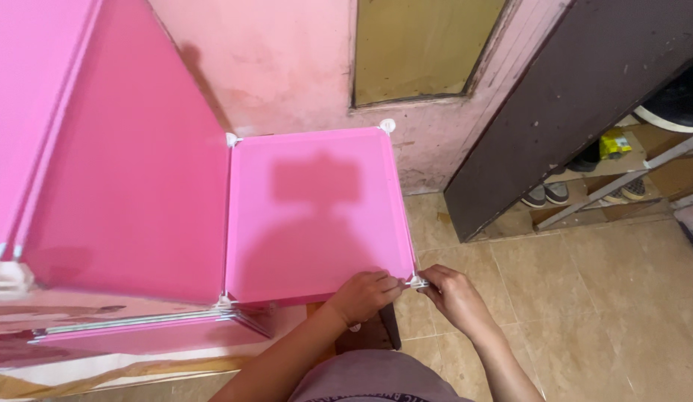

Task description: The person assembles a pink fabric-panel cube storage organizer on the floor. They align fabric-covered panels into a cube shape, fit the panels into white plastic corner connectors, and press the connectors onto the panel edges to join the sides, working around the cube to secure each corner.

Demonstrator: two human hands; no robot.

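Observation:
A pink plastic cube cabinet fills the left half of the head view. Its lower top panel [309, 208] lies flat, with white corner connectors at the back left [232, 139], at the back right [387, 125] and at the near right corner [417, 281]. My left hand [363, 295] grips the panel's near edge just left of that near connector. My right hand [454, 294] pinches the connector from the right. A taller pink panel [123, 171] rises on the left side.
A pink wall and a worn door [428, 52] stand behind the cabinet. A dark board [555, 112] leans at the right, with shoes [547, 195] on a rack behind it. Beige floor tiles [585, 298] spread to the right. Brown paper [101, 376] lies at the bottom left.

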